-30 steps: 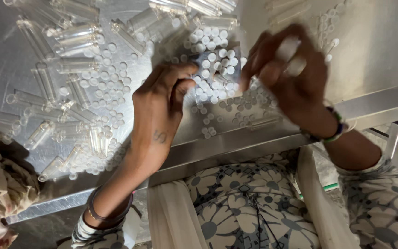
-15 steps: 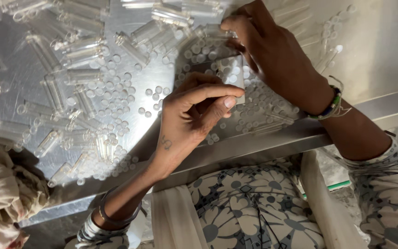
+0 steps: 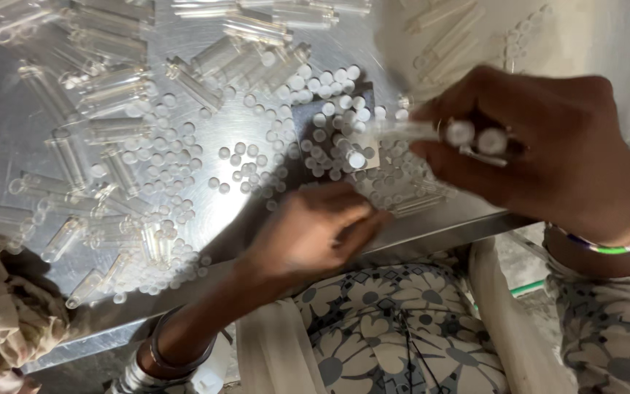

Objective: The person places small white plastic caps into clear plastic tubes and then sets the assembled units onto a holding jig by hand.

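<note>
Where half a second ago raised over the caps, left hand (image 3: pixel 315 233) now low at the table's (image 3: pixel 257 197) near edge, fingers (image 3: pixel 362 222) curled together, pinching at the surface; contents of the pinch impossible to tell. Right hand (image 3: pixel 541 146) swung from the far side toward the right edge, fingers clamped on several clear tubes (image 3: pixel 439 133). Small white caps (image 3: pixel 337 124) scattered mid-table; empty clear tubes (image 3: pixel 111 131) heaped toward the far-left corner, unchanged.

Right hand (image 3: pixel 541 157) blurred; tubes (image 3: pixel 468 137) partly hidden.
</note>
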